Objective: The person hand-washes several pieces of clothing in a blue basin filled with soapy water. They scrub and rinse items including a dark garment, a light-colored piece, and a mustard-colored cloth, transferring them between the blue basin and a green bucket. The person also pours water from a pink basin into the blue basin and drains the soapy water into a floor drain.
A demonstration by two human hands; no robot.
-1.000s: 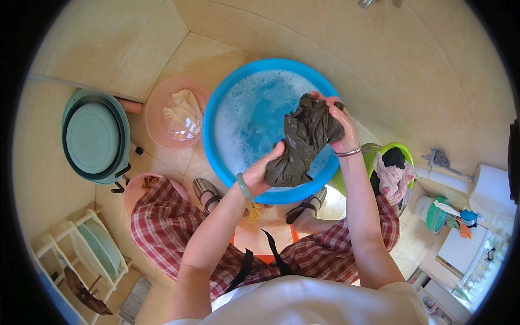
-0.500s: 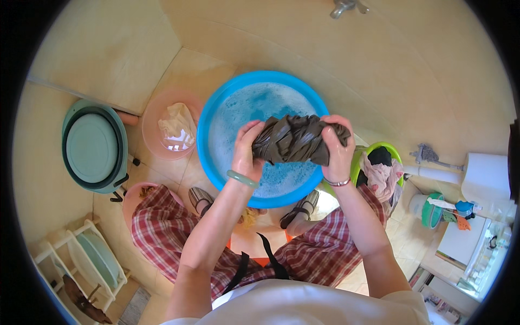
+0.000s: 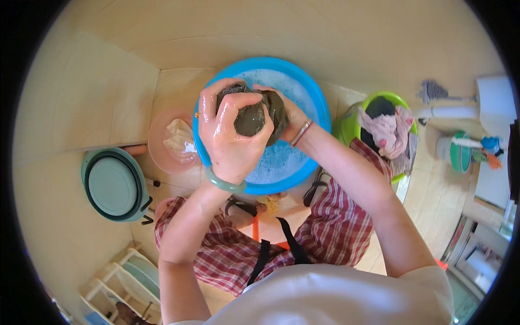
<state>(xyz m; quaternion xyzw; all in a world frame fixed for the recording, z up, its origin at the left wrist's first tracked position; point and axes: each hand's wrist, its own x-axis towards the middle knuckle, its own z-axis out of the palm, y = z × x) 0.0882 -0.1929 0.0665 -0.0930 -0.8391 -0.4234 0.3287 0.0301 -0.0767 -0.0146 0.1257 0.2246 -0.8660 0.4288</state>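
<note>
No lettering, numbers or signs can be read.

The left hand curls around a dark cloth; the right hand clasps its right side. The cloth is bunched and held above a blue basin of foamy water. A pink bowl sits left of the basin; a green bucket, right.
</note>
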